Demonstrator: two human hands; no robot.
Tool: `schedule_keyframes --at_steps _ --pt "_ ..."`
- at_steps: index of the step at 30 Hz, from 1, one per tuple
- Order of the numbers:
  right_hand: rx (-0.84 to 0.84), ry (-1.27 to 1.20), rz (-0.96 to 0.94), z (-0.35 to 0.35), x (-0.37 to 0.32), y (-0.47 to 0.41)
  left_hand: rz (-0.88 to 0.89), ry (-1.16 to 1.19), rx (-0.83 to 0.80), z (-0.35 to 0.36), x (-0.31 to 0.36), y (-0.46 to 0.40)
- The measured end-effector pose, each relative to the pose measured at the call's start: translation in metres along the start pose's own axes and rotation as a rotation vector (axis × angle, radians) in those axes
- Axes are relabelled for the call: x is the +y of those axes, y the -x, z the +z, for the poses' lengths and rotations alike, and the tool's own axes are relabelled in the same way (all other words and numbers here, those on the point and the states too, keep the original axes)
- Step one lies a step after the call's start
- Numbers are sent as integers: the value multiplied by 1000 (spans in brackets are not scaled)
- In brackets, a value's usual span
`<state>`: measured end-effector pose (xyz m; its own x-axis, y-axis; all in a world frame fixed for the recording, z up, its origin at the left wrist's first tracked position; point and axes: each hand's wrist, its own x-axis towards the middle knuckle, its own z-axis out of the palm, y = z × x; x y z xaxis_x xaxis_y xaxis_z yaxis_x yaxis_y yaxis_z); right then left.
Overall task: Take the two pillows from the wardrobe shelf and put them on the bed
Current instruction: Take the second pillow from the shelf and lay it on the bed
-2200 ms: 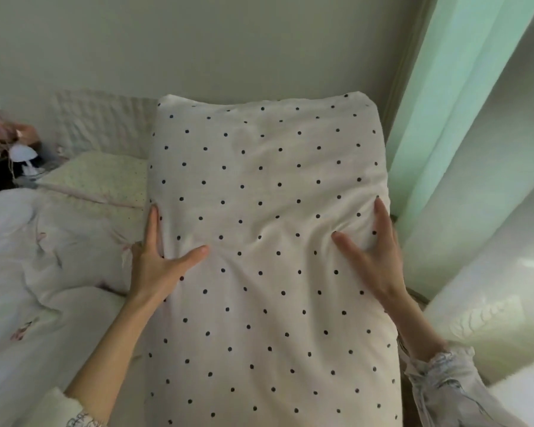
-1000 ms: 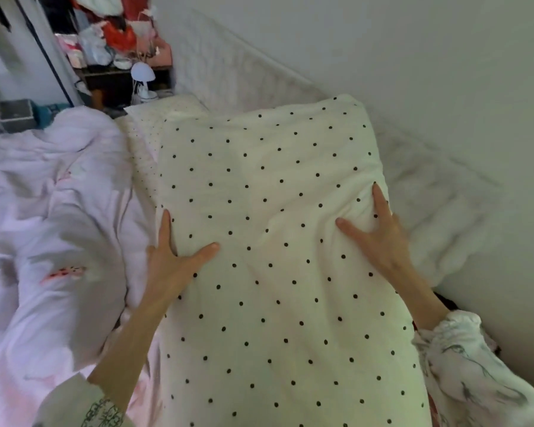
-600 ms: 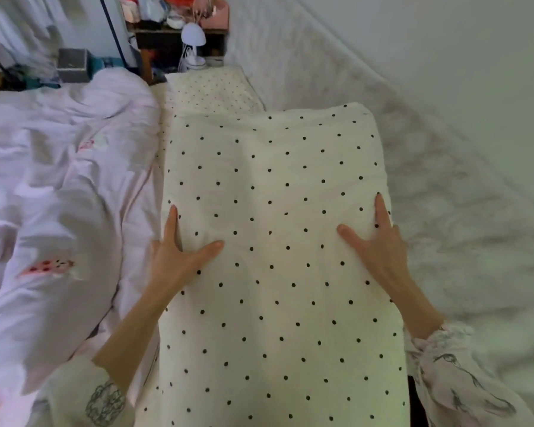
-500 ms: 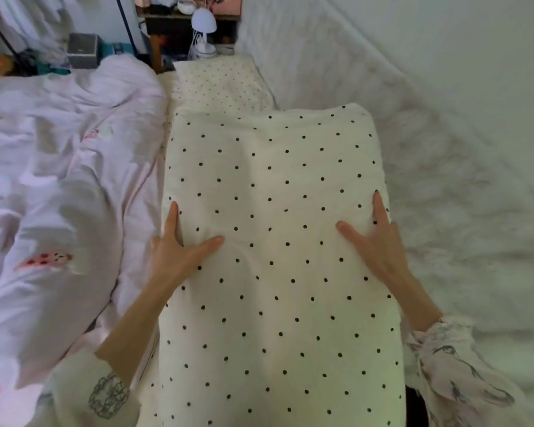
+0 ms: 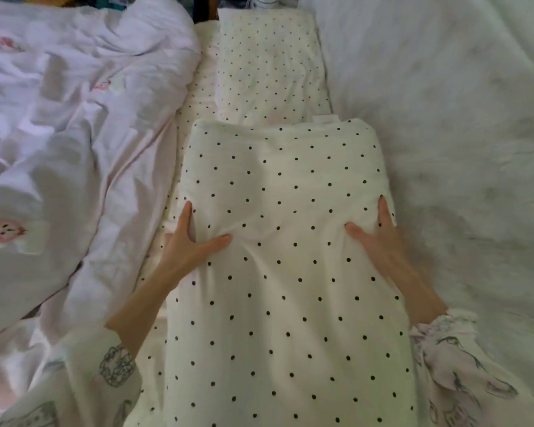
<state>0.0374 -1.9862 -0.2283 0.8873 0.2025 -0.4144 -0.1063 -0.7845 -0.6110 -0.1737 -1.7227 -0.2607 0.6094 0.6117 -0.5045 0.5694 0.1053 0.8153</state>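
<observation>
Over bed (image 5: 444,118), both hands gripping spotted pillow (image 5: 284,272) by sides: left hand (image 5: 188,241), right hand (image 5: 379,241), fingers curling into fabric; lowering flat, lining far edge up behind small-dotted pillow (image 5: 269,66) works best

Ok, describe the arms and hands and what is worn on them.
Two bare hands, left hand and right hand, no rings or watch visible. Forearms bare; loose pale sleeves pushed up, the left sleeve with dark outline prints, the right sleeve with dark sketchy markings.

No legible text, label, brand or number in view. Small white tag (image 5: 326,118) at far edge of dotted pillow (image 5: 284,272); any print unreadable.
</observation>
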Motion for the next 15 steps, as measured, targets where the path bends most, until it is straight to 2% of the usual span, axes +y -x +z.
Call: schedule_keyframes --at_steps 9,15 --pt "-55 49 20 51 55 -94 -145 -72 -132 41 -41 -97" --pt "-2 18 -51 61 45 -135 -120 -77 33 50 -40 -134"
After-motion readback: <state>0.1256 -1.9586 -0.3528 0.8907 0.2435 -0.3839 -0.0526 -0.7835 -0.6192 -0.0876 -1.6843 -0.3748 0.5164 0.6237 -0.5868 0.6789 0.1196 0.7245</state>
